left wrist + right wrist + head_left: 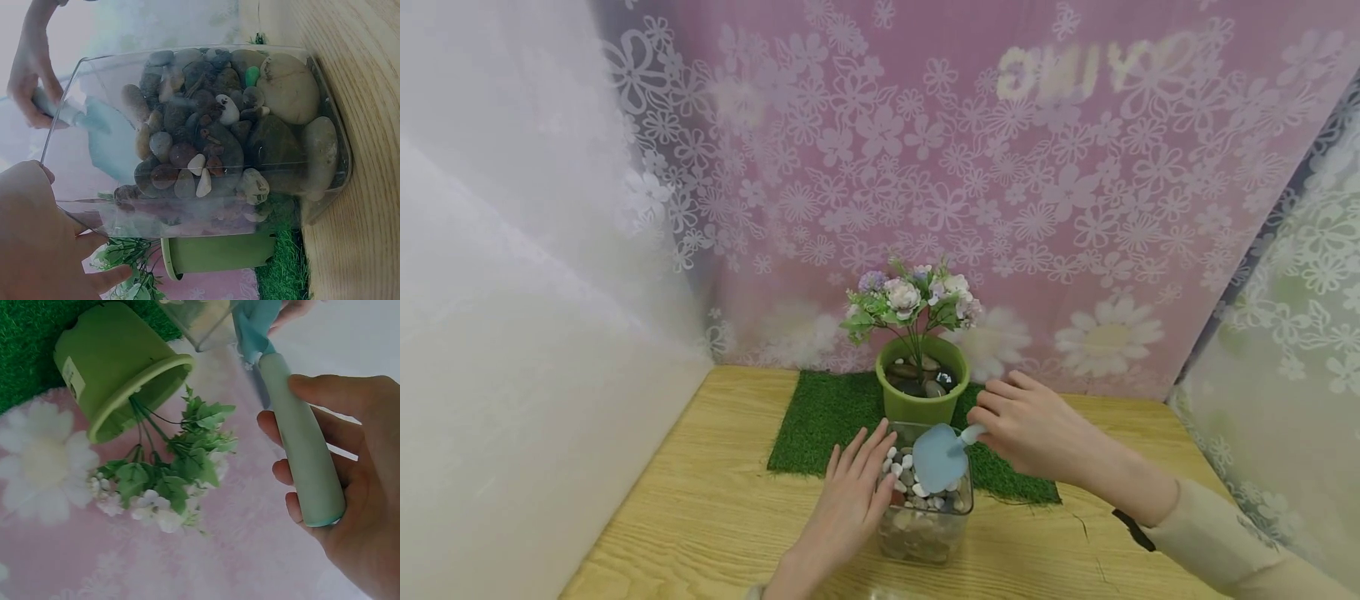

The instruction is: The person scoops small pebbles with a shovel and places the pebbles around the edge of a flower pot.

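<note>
My right hand [1033, 429] grips the pale green handle [301, 444] of a small garden trowel. Its blue blade [938, 458] dips inside the rim of a clear square container [206, 240], over the stones. My left hand [850, 492] rests against the container's left rim with fingers extended. Inside lie mixed pebbles [187, 144], white, grey and brown, with larger stones at the bottom. Right behind the container stands a green flowerpot [920, 408] holding dark stones and artificial flowers [910, 300] in pink, white and purple.
A green artificial grass mat [820, 425] lies under the pot on the wooden table [700, 492]. A pink floral curtain [880, 167] hangs behind, with a pale sheet [527, 317] at the left and floral fabric [1300, 333] at the right.
</note>
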A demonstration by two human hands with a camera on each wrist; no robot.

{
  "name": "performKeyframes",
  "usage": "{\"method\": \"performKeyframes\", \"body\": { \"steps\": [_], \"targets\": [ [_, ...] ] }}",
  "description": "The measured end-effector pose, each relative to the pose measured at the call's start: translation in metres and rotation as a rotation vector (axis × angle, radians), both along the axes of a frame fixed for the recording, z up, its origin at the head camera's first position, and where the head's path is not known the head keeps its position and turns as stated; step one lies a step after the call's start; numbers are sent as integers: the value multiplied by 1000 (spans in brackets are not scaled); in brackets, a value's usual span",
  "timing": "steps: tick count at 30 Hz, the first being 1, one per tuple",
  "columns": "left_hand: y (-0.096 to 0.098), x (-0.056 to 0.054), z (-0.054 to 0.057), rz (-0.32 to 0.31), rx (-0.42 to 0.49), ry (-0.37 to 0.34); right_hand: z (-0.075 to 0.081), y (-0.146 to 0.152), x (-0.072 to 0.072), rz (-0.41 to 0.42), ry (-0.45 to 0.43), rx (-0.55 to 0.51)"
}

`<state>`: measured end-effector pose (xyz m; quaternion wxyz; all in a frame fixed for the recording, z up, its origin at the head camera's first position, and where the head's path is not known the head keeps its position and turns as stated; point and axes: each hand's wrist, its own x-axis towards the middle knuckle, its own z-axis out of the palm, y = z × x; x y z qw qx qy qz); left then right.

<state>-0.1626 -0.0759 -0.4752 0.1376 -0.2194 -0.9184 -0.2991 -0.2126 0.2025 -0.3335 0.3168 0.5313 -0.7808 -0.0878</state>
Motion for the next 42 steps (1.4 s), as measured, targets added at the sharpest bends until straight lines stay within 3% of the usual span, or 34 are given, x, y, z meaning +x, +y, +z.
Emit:
{"method": "performKeyframes", "body": {
  "steps": [8,13,22,27,42],
  "targets": [
    [0,-2,0,12,-20,21,20,-18,6,-79,88,161],
    [0,-1,-1,9,-14,22,22,-21,7,-101,104,207],
    [1,0,0,-1,2,-5,11,-15,2,-71,-21,83],
    [0,0,0,-2,5,-7,6,-8,-1,-65,-43,45],
    [1,2,2,12,-3,4,10,-19,9,-65,105,132]
  ]
}}
